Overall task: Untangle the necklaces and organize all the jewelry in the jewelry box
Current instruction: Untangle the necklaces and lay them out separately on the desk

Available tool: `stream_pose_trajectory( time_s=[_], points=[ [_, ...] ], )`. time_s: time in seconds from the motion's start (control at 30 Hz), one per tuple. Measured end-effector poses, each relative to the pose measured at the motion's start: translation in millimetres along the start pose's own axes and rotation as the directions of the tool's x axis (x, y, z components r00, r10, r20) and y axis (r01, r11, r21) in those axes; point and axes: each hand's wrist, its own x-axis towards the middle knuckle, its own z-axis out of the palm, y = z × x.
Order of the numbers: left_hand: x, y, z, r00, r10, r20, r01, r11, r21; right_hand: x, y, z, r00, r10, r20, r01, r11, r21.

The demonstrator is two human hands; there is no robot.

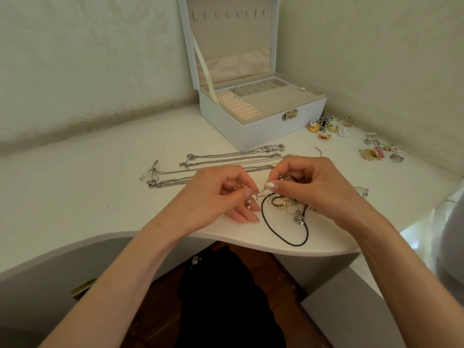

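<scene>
Pinching tangled necklaces point(283, 204) between left grip point(221, 194) and right grip point(308, 187). Risks tightening knots or snapping fine chain if tugged; could sweep black cord point(264, 217) off tabletop point(100, 197).

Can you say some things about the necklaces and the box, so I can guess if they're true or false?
1. The jewelry box is open. True.
2. The black cord is inside the box. False: it lies on the table, near the front edge.
3. Silver chains lie stretched out between the box and the hands. True.
4. The left hand and right hand lie flat, holding nothing. False: both pinch bits of the tangle of necklaces.
</scene>
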Motion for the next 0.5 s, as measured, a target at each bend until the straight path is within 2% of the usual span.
stream_pose_trajectory(
  time_s=[0.5],
  points=[
    [-2.8, -0.7, -2.2, 0.999, 0.011, -0.03, -0.012, 0.999, -0.032, -0.4, 4.1, 1.0, 0.995, 0.082, -0.051, -0.082, 0.997, -0.004]
  ],
)
